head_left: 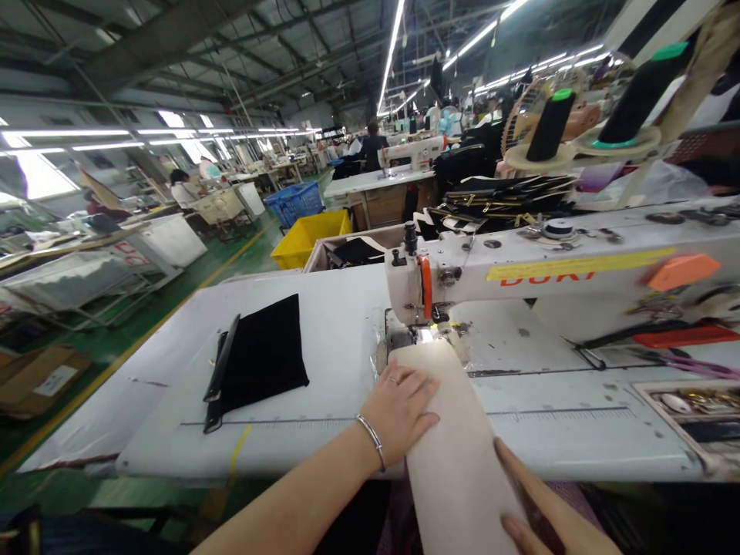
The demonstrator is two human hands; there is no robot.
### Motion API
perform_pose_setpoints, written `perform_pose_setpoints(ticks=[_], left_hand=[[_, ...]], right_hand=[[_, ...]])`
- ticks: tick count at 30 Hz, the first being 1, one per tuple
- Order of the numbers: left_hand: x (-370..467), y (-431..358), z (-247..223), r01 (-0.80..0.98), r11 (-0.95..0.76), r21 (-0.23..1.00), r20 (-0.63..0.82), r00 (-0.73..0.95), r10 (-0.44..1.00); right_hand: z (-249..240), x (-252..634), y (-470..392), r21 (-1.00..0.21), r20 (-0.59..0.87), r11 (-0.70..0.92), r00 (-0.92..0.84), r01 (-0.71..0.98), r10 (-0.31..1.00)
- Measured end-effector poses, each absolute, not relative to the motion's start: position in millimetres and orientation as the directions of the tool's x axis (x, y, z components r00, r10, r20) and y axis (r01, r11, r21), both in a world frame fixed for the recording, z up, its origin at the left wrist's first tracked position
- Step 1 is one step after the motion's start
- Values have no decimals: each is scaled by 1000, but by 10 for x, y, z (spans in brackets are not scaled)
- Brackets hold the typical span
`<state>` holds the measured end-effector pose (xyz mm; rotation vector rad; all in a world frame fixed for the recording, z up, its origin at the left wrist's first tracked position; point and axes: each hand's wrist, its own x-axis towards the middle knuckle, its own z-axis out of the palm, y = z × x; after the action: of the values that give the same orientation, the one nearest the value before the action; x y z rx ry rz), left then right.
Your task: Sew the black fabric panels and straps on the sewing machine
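Note:
A long cream panel, its material hard to tell, runs from under the head of the sewing machine down past the table's front edge. My left hand, with a silver bangle at the wrist, lies flat on the panel's left side close to the needle area, fingers stretched out. At the lower right, my right hand grips the panel's right edge between thumb and fingers; part of it is cut off by the frame. The presser foot is partly hidden behind the panel's far end. A black fabric piece with dark shiny strips lies on the table to the left.
A ruler scale is marked along the white table's front. Scissors and a parts tray are at the right. Black thread cones stand behind the machine. Beyond are a yellow bin, a blue crate and stacked black pieces.

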<state>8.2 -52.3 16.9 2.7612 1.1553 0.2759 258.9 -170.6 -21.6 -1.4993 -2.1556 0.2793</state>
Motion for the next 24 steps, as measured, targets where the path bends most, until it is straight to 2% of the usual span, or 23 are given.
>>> perform_pose_setpoints(ticks=[8,11,19,22,24], left_hand=[[-22,-192,58,718,-673,178,142,658,739],[-40,-135,35,712,-679,181,153,661,734],[1,-143,28,706,-673,218,169,652,739],[-87,-75,63,669,-685,288,140,678,722],[-289,111,143,707,-621,337,85,634,768]], right_hand=[[-296,2394,-1508,-493,177,281,-221,823,959],[-292,2417,-1453,-497,192,275,-205,823,960],[-228,2406,-1421,-374,304,361,-255,854,918],[-188,2479,-1364,-325,322,430,-330,842,888],[-146,2509,-1230,-285,344,497,-397,819,851]])
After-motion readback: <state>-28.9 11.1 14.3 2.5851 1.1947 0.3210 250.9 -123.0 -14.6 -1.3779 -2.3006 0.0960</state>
